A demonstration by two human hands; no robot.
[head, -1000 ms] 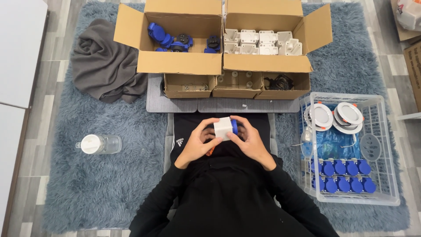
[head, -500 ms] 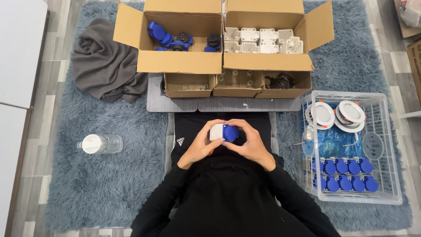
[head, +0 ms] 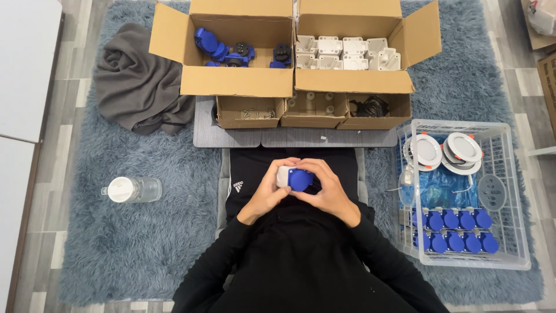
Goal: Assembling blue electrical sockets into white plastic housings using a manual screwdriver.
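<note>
Underneath everything, a shaggy blue-grey rug (head: 87, 243) is spread, and two open cardboard boxes (head: 237, 87) and a clear plastic crate (head: 463, 261) are set on it. Over the lap, a small socket (head: 294, 178), white-bodied with a round blue cap turned upward, is clasped between the left hand (head: 267, 194) and the right hand (head: 325, 190), equally near, its length lying left to right.

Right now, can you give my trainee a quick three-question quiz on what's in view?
1. True or false: both hands hold the white-and-blue socket part.
2. Which side of the person is the clear bottle on? A) left B) right
3. Fill in: the finished blue-capped pieces sit in the white ___.

Key: 1 true: left hand and right hand both grip it. 2 A. 3 crate.
</note>
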